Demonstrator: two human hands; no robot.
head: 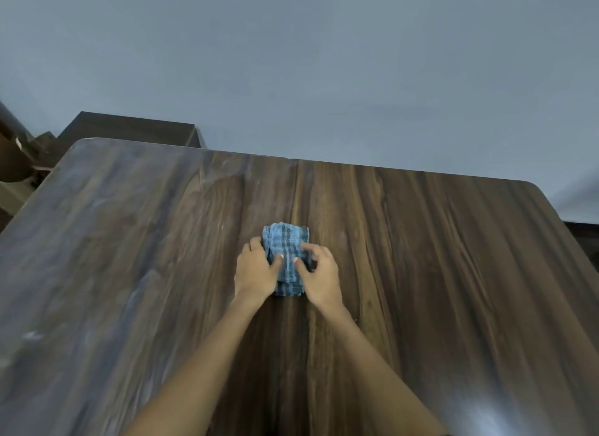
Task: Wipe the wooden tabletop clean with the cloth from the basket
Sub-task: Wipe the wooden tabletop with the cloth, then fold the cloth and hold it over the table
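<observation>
Where the two hands meet on the cloth (285,249), much of it is covered: only its far end, a strip down the middle and a bit of the near edge show, so how it is folded cannot be told. The cloth is blue with darker stripes and lies bunched on the table (421,273), near the middle of the top, on a dark seam in the grain.

The left hand (256,270) holds the cloth's left side, fingers curled over that edge and thumb pressed on top. The right hand (319,273) grips the right side, fingers bent down onto the fabric and thumb on top, nearly touching the other thumb. Both forearms run in from the bottom edge, cut off by the frame.

No basket or other container shows in this view.

The tabletop carries pale, hazy smears across its left half and a bright glare spot near the lower right corner. Its near edge lies outside the frame. Behind the far left corner stands a dark cabinet (129,129), partly hidden by the table, and beside it some brown shapes too cropped to make out. A plain grey wall (324,62) fills the upper view.
</observation>
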